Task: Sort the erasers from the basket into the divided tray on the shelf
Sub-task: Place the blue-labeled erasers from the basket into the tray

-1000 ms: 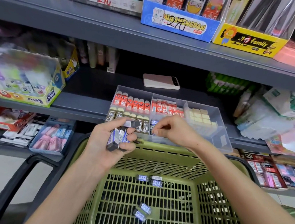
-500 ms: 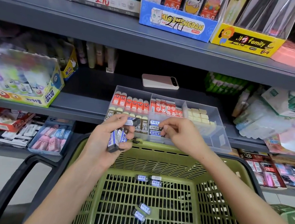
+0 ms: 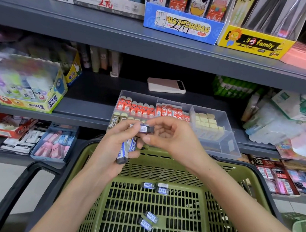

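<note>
My left hand (image 3: pixel 113 149) grips a bundle of black erasers with blue-white sleeves (image 3: pixel 125 148) above the green basket's (image 3: pixel 163 164) far rim. My right hand (image 3: pixel 172 135) pinches one such eraser (image 3: pixel 145 129) at the top of the bundle, right against my left fingertips. Several more erasers (image 3: pixel 154 187) lie on the basket floor. The clear divided tray (image 3: pixel 220 139) stands on the shelf just behind my hands, with red-sleeved, 2B and cream erasers in its compartments; its front middle part is hidden by my hands.
A phone (image 3: pixel 166 85) lies on the shelf behind the tray. A glue box (image 3: pixel 33 95) stands at the left, plastic packets (image 3: pixel 285 122) at the right. The basket's black handle (image 3: pixel 14 187) hangs at the lower left. Display boxes line the shelf above.
My right hand has come back from the tray's front compartment to my left hand and now pinches an eraser from the bundle. My left hand has barely moved.
</note>
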The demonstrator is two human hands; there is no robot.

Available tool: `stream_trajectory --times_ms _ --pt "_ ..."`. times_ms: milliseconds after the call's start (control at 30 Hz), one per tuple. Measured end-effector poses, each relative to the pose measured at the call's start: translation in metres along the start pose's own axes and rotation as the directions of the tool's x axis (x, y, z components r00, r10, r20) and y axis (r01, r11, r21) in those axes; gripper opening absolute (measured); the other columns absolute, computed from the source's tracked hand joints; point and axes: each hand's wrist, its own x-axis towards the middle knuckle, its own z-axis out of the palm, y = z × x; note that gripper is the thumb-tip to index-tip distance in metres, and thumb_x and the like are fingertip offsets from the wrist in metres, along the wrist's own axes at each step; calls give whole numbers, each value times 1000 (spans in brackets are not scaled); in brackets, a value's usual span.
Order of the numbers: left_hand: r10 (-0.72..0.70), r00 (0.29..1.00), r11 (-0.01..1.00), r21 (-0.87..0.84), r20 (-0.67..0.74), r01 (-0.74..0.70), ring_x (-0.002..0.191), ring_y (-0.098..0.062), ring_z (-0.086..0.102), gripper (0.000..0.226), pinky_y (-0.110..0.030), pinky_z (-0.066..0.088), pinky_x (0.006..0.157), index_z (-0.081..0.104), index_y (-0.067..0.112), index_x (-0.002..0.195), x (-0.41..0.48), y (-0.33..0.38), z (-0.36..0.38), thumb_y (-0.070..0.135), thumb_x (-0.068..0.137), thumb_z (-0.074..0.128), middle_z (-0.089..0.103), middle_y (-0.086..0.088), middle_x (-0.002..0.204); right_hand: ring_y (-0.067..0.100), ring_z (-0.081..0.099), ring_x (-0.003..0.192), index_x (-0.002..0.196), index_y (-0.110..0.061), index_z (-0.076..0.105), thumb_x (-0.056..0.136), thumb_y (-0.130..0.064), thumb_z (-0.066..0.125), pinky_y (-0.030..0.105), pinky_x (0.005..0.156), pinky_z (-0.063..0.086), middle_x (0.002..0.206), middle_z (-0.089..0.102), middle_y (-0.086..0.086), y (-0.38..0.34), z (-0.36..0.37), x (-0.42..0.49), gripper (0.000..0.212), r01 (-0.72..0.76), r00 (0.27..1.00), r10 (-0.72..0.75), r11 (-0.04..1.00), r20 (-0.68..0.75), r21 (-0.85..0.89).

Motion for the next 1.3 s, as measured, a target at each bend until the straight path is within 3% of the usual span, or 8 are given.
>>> stream_trajectory --times_ms 233,333,500,733,933,1033,1133,1300 --pt "-65 995 997 44 73 62 51 -11 46 30 -16 33 36 72 8 95 0 1 0 32 80 62 56 -6 63 13 61 79 96 -12 62 86 -17 61 23 73 52 88 67 2 8 -3 3 11 25 994 1 973 -110 230" --pt "-63 997 997 -30 34 64 50 -12 44 34 -17 32 35 74 8 85 1 2 -1 38 80 60 53 -6 60 15 65 66 94 -11 53 94 -11 51 24 63 54 77 66 2 11 -25 14 2 -42 982 94 954 -163 298" --pt "-26 1000 988 -150 -1 26 49 -12 43 36 -17 30 34 74 8 78 0 5 -2 39 83 55 52 -5 58 9 56 69 104 -15 69 86 -15 65 18 66 46 84 66 1 33 -45 29 18 -164 986 151 874 -66 -456" --pt "23 1000 979 -204 -11 -24 50 -12 40 38 -17 30 36 71 6 80 -2 4 0 38 87 51 50 -5 59 0 54 61 74 -10 71 81 -13 70 13 60 43 68 64 -8 48 -32 38 8 -181 983 165 824 -78 -538" --pt "82 995 970 -227 -52 -91 52 -12 40 39 -17 32 38 68 5 81 -3 4 0 37 90 47 51 -5 59 13 54 84 92 -15 73 91 -29 57 23 70 38 88 59 -2 38 -25 24 21 -88 992 -25 582 -126 -808" --pt "112 989 969 -208 -97 -130 51 -12 39 38 -17 30 40 64 4 83 -3 4 0 38 87 49 47 -3 59 0 48 70 92 -19 72 88 -33 60 20 67 35 79 57 -7 15 -5 6 19 131 944 -286 778 -161 -614" --pt "113 980 982 -129 -167 -135 51 -12 45 43 -19 40 45 65 7 81 -6 5 3 48 67 64 44 -2 63 -1 48 69 92 -22 71 77 -38 70 14 66 36 76 56 -10 -8 21 -11 22 318 941 -337 851 31 -418" --pt "169 947 985 9 -273 -174 52 -10 41 45 -22 45 51 64 12 76 -8 3 6 55 74 52 39 3 59 -7 51 59 87 -22 68 75 -32 75 10 62 38 65 58 -15 -8 49 -18 17 125 990 -139 916 -8 -382"
